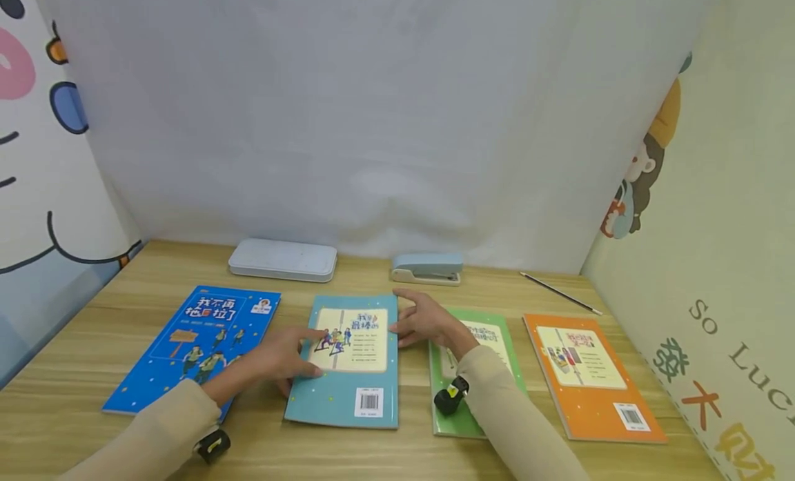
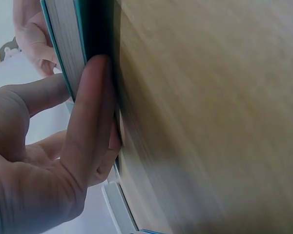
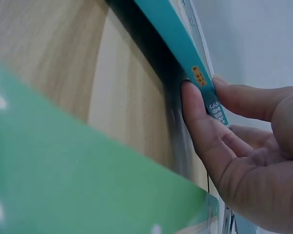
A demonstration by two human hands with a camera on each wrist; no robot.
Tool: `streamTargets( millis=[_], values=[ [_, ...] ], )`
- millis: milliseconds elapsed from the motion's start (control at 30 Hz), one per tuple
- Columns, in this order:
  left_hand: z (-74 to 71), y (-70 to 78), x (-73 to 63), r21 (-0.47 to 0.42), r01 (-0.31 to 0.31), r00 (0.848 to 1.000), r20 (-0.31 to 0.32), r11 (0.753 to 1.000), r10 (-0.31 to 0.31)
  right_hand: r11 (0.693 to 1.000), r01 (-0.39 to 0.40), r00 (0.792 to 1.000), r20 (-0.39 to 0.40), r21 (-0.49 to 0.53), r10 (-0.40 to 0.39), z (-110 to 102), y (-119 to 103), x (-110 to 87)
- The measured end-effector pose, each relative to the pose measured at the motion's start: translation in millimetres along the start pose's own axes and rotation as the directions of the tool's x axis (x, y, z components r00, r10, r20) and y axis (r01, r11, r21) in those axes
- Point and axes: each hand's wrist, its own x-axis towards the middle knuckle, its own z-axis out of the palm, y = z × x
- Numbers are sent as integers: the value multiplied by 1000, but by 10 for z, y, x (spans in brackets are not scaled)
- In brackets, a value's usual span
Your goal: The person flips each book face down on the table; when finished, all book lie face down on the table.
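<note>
Pinching narrowly, left hand and right hand are holding the teal book, seven o'clock from the stapler, at nine and two o'clock, perhaps slightly raised; an even grip should be preventing tilt

In the head view, the left sleeve, cut off at 8 o'clock, hides part of the blue book; the right sleeve, cut off at 5 o'clock, hides part of the green book; fine print on the teal book is too small to read; the wall lettering is cut off at 4 o'clock. The left-wrist view cuts off the teal book at 11 o'clock; the right-wrist view blurs the green book at 8 o'clock.
</note>
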Motion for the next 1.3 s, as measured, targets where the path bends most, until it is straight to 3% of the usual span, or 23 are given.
streamTargets(
  millis=[300, 700, 900, 1167, 1300],
  values=[
    [2, 37, -12, 68, 5, 1000, 19, 998, -6, 999, 1, 1000, -1, -42, -1, 4, 1, -37],
    [-36, 43, -15, 144, -53, 998, 33, 988, 48, 994, -45, 999, -23, -99, 43, -35, -53, -56],
    [-73, -2, -15, 137, -75, 997, 31, 988, 71, 990, -53, 999, -6, -130, 52, -145, -141, -80],
    [-390, -193, -39, 75, -126, 992, 14, 989, 125, 985, 40, 999, -10, -167, -42, -214, -229, -61],
    [-606, -304, -101, 90, -217, 975, -23, 972, 220, 985, 78, 997, -13, -155, -81, -116, -288, -16]
  ],
)
